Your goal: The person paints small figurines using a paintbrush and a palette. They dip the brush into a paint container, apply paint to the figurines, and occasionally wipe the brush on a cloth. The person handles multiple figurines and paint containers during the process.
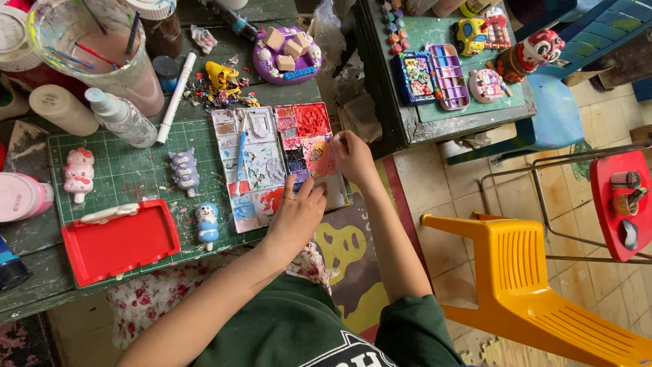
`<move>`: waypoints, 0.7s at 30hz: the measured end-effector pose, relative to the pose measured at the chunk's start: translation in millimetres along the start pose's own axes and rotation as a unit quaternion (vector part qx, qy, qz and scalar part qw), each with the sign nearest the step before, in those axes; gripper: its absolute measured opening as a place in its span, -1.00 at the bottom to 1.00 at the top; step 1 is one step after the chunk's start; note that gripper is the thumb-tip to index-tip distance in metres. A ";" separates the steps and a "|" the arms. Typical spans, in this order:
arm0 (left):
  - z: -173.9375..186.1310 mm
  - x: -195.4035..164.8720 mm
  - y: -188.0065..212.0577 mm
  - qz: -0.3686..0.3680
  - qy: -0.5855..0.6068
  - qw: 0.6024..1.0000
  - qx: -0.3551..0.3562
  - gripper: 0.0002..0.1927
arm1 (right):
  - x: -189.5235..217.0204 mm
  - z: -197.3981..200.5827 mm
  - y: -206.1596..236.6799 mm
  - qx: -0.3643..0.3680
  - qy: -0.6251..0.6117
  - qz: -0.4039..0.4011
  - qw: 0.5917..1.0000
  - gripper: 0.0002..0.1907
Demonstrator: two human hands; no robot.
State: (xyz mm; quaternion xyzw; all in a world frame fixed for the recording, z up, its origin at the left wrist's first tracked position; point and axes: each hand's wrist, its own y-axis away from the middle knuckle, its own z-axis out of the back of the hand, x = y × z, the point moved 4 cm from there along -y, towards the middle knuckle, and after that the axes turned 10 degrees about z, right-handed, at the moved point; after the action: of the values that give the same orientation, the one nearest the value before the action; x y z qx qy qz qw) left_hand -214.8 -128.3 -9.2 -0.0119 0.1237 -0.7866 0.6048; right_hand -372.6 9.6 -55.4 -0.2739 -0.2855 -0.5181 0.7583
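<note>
From the head view I see my left hand [297, 216] reaching up from the lower middle, forearm slanting in from the bottom left, palm down and fingers loosely spread, pressing on the lower right corner of the white plastic paint palette smeared with red, pink and blue [272, 160]. My right hand [352, 155] comes in with the elbow bent sharply, fingers pinched narrow at the palette's right edge; whether they grip anything there I cannot tell. The palette lies on the green gridded cutting mat [129, 173], overhanging the near right corner of the dark wooden counter [34, 234]. A thin blue brush [240, 151] rests on it. Left of my hand stands a small blue-and-white figurine [207, 224], beside a red rectangular tray [121, 240]. To the right, open floor runs to an orange plastic chair [530, 278].
</note>
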 end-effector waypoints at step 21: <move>-4.0 -3.6 -1.6 0.001 0.009 1.000 0.011 -0.79 | 76.0 4.6 18.7 -0.126 0.310 0.152 0.930 -0.92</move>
State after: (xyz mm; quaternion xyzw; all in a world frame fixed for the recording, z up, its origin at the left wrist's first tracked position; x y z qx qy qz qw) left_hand -216.0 -123.8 -12.3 0.0015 0.1205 -0.7871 0.6050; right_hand -332.8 -29.2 -0.1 -0.2326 0.0764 -0.4878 0.8380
